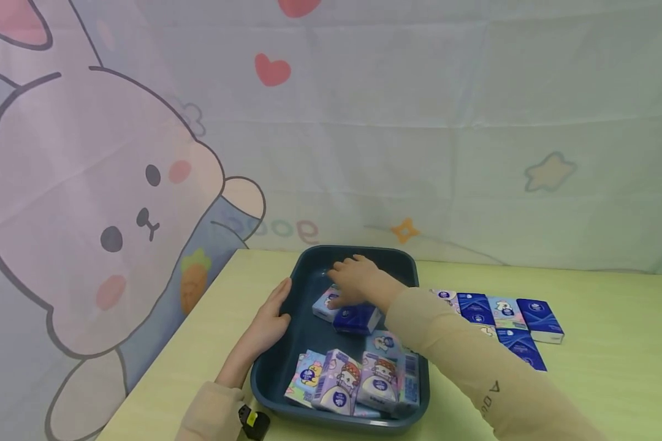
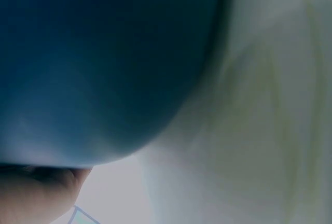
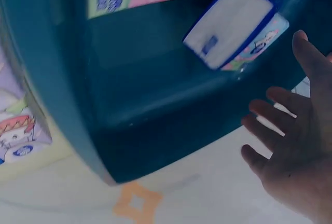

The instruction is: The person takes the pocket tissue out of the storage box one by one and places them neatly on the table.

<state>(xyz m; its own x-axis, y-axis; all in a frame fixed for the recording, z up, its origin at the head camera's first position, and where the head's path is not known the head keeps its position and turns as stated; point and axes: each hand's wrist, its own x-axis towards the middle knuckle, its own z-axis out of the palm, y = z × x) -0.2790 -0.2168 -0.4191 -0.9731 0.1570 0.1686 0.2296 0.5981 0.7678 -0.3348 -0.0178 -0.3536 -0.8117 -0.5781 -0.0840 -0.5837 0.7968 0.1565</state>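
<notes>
A dark teal plastic bin [image 1: 276,387] stands on the table with several small tissue packs in it. My left hand [image 1: 267,321] rests against the bin's left side, its fingers straight along the wall. My right hand [image 1: 358,282] is over the far half of the bin, fingers spread and nothing held, as the right wrist view shows. Below it lie a dark blue tissue pack [image 1: 355,320] and a light blue patterned tissue pack [image 1: 323,306], partly hidden by the hand. Purple cartoon tissue packs [image 1: 336,383] and a pink-and-blue tissue pack [image 1: 308,375] lie at the bin's near end.
Right of the bin, several tissue packs lie side by side in rows on the yellow-green table [image 1: 612,343], among them a dark blue tissue pack [image 1: 540,318]; my right sleeve [image 1: 452,349] covers some. A printed cloth [image 1: 364,153] hangs behind the table.
</notes>
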